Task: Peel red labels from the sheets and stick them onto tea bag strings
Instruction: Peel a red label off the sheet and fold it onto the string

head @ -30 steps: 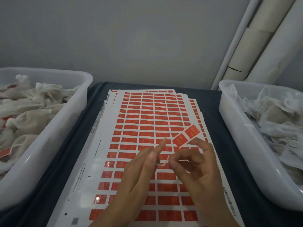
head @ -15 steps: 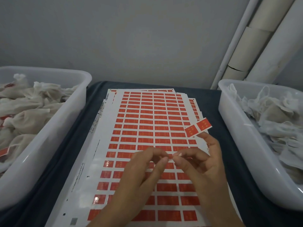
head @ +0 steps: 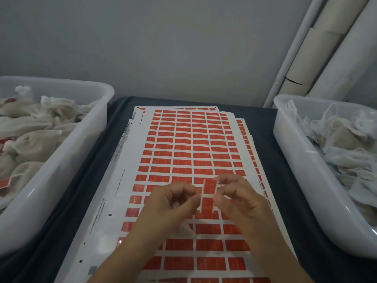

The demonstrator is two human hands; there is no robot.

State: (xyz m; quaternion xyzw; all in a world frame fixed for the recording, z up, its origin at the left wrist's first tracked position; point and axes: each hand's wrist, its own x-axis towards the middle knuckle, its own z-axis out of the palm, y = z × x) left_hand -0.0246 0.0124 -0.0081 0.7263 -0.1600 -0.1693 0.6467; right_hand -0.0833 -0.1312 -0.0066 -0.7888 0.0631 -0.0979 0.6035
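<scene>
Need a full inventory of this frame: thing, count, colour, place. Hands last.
peeled label: one, red with white edges, held upright between both hands above the sheets
label sheets: a stack, exact count unclear, white with rows of red labels, centre of the table
table cover: one, dark blue-grey, under the sheets and bins
left bin: one, white plastic, left of the sheets
tea bags in left bin: many, off-white, some with red labels
right bin: one, white plastic, right of the sheets
tea bags in right bin: many, off-white, no red labels visible
pipes: several, white and cream, upper right against the grey wall
left hand: pinches the label's left edge
right hand: pinches the label's right edge
</scene>
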